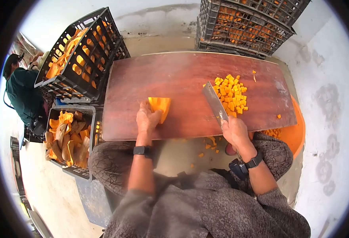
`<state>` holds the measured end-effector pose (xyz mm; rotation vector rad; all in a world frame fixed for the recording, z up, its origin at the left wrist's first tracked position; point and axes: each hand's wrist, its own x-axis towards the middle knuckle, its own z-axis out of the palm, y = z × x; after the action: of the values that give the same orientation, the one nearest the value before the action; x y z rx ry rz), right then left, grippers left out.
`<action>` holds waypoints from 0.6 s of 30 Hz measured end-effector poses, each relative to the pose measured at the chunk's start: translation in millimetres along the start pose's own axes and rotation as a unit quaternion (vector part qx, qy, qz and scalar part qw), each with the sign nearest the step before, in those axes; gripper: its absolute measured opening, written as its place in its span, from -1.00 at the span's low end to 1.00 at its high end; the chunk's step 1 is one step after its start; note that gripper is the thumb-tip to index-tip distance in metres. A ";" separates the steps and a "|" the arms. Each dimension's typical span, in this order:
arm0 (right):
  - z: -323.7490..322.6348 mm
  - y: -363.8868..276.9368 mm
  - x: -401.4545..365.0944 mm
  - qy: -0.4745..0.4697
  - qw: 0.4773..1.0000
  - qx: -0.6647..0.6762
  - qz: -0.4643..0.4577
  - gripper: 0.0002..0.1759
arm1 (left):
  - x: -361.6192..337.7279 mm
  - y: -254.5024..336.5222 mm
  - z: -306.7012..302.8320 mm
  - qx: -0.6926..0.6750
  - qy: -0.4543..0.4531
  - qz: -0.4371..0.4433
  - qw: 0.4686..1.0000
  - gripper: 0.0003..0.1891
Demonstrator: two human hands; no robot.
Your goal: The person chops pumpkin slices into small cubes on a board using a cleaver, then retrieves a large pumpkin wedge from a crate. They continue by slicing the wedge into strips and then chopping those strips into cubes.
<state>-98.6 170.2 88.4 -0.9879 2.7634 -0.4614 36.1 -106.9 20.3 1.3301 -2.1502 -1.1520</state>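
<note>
A reddish-brown board (182, 75) lies across in front of me. My left hand (146, 118) holds an orange pumpkin piece (161, 107) over the board's left half, thumb against its side. My right hand (235, 131) is closed round the handle of a cleaver (215, 102), whose broad blade points up and to the left. Touching or very near the blade's right side is a pile of orange pumpkin cubes (232, 93). One loose cube (278, 116) sits near the board's right end.
A black crate (81, 81) of pumpkin pieces stands at the left, above another crate (93, 113) of peelings. Stacked crates (247, 25) rise behind the board. An orange basin (299, 127) sits under its right end. A person (23, 93) is at far left.
</note>
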 end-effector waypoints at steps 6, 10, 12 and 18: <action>-3.0 -4.5 1.4 -0.036 0.997 0.024 0.068 -0.70 | 1.7 -12.4 14.6 -0.004 -0.033 -0.007 0.999 -0.48; -6.2 -7.5 2.8 -0.044 0.996 0.009 0.076 -0.70 | -12.9 17.9 6.9 0.037 -0.012 0.000 0.999 -0.55; -1.7 -2.0 1.3 -0.021 0.998 0.041 0.051 -0.65 | -16.4 14.8 12.9 0.022 -0.018 -0.010 1.000 -0.56; 11.6 16.2 3.7 -0.016 0.996 0.080 0.036 -0.75 | -24.2 14.1 29.5 -0.026 -0.042 0.032 0.998 -0.53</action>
<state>-107.9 177.0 71.8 -0.8495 2.6747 -0.6386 20.5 -69.6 16.3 1.2025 -2.1895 -1.2492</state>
